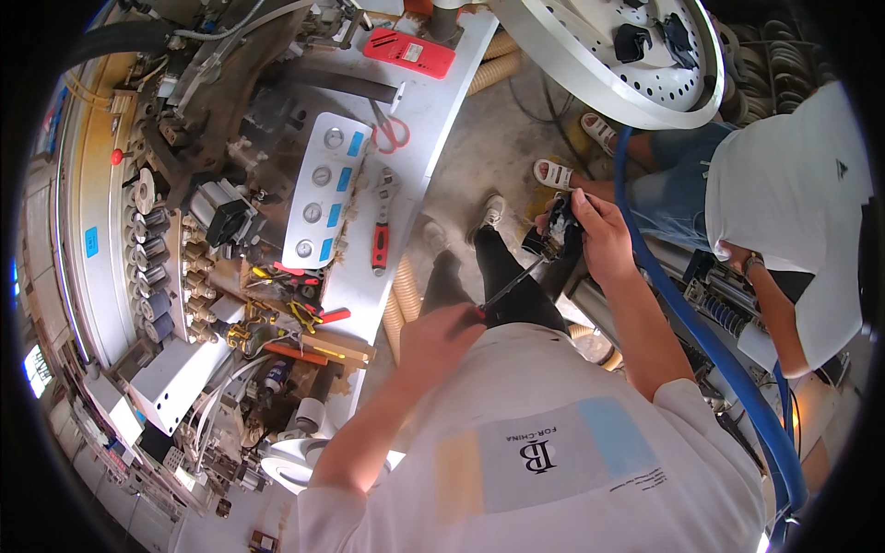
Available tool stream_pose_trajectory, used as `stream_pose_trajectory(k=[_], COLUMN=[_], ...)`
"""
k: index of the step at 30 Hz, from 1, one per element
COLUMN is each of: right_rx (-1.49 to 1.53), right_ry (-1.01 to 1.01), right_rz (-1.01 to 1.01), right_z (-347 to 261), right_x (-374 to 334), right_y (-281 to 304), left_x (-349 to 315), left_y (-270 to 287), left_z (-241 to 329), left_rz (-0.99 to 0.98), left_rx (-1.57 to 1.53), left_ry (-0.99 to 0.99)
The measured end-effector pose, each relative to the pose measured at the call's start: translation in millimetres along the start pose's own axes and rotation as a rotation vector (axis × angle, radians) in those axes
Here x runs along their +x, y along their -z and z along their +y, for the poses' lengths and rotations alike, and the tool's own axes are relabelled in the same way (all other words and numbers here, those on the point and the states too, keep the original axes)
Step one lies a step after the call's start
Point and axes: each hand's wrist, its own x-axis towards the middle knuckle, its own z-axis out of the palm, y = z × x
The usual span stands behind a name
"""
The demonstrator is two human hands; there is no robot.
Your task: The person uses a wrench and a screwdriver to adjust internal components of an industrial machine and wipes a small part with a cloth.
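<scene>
- The left hand is closed round the red-handled end of a screwdriver, low in front of the shirt; the finger placement is blurred.
- The right hand grips a black component with bare metal in it, thumb and fingers along its far and right sides.
- That component lies ahead and to the right of the left hand, off the surface altogether, held up in the air over the space beside the trousers.
- The screwdriver's long axis runs on a slant, from the left hand forward and rightward, pointing at the component's near, lower side.
- The relation that seems to count is this line of the shaft against the component: the right hand is the nearer one, already on it, while the left reaches it only through the tool.
- Whether the tip touches the component or stops just short cannot be told; the component's own long axis is also unclear, partly covered by fingers.
- An adjustable wrench lies on the surface, well apart, left of both hands.
</scene>
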Motion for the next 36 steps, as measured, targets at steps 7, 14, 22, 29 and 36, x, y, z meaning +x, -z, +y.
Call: stream_pose_trajectory(k=[7, 14, 22, 29, 36], right_rx=[0.281, 0.198, -0.211, -0.703, -1.158], right_ry=[-0.243, -0.034, 0.177, 0.546, 0.795], right_rz=[0.166, 0.26, 0.008, -0.143, -0.269], right_z=[-22, -2, -17, -43, -65], right_x=[-8, 0, -17, -11, -8], right_y=[-24, -7, 0, -16, -18], left_x=[-1, -12, -15, -15, -7], left_y=[2, -12, 9, 21, 34], left_z=[5, 2, 10, -2, 6], left_rz=[0.109, 0.218, 0.04, -0.129, 0.033], left_rx=[0.193, 0.168, -0.208, -0.495, -0.123], left_ry=[-0.21, -0.22, 0.151, 0.275, -0.032])
